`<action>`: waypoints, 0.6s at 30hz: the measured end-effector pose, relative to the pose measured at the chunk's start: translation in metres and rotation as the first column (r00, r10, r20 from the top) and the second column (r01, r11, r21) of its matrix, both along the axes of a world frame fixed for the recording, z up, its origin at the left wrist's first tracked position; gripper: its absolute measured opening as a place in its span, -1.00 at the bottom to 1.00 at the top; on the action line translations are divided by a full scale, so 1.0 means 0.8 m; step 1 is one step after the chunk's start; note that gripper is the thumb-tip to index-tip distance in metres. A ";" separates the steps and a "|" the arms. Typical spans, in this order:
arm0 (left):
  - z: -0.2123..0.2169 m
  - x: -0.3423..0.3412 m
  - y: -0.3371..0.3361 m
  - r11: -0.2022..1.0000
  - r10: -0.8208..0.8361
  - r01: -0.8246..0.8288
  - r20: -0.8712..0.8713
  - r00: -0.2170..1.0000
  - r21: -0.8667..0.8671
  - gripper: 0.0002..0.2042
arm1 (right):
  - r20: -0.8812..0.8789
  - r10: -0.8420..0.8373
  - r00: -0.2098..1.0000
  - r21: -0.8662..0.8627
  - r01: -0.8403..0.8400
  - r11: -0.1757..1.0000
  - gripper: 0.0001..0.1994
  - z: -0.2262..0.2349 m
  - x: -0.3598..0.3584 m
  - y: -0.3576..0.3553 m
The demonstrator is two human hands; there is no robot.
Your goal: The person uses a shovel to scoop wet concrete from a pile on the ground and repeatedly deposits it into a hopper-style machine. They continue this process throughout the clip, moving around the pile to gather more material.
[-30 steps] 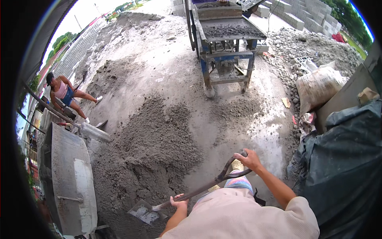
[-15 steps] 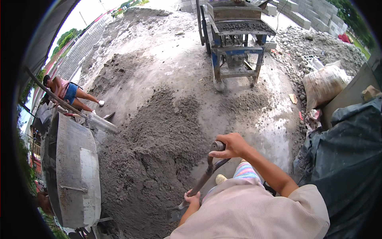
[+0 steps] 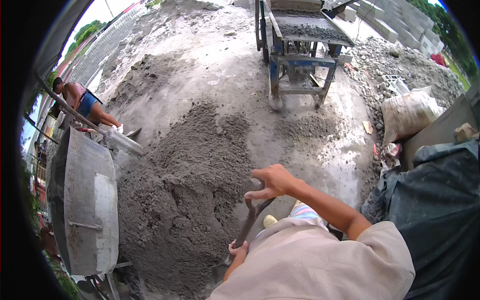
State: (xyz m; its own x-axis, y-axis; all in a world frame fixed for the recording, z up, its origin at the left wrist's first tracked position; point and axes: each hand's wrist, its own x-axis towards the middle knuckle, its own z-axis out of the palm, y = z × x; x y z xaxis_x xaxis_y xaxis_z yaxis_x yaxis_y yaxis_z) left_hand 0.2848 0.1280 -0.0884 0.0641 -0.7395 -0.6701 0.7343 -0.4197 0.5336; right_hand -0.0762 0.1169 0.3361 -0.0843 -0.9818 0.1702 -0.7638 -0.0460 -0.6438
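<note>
Head view shows the person standing at the near edge of a broad grey mound of damp mix (image 3: 195,190) spread over the ground, working a shovel (image 3: 245,227) into it. Right hand (image 3: 272,181) is clenched over the grip at the top of the shaft, fingers (image 3: 257,194) wrapped round it; left hand (image 3: 238,250) is closed low on the shaft, just above the blade, which is largely hidden by the person's pale shirt. The shovel slants down and to the left, its tip at the foot of the mound.

A loaded blade of such mix will likely be heavy and prone to spill, while the shaft looks stiff; the split hold, one hand high and one low, suits the lift.

Left of the mound lies a grey mixer drum (image 3: 82,200). Beyond it another person (image 3: 82,102) bends over. A blue metal block machine (image 3: 300,55) stands at the far side, and a filled sack (image 3: 407,112) rests to the right.
</note>
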 end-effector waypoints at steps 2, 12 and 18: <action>-0.002 0.002 0.002 0.983 -0.162 0.177 0.220 0.962 -0.047 -0.82 | 0.005 -0.008 1.000 -0.012 0.008 1.000 -0.47 -0.009 -0.001 0.000; 0.077 -0.068 -0.011 0.987 0.020 -0.007 -0.078 0.997 0.161 -0.76 | 0.010 -0.219 0.976 -0.016 0.220 0.975 -0.48 -0.035 -0.028 0.051; 0.002 0.021 -0.044 0.987 -0.116 0.105 0.088 0.989 0.124 -0.78 | 0.110 -0.205 0.972 -0.331 0.231 0.915 -0.60 -0.013 0.009 0.035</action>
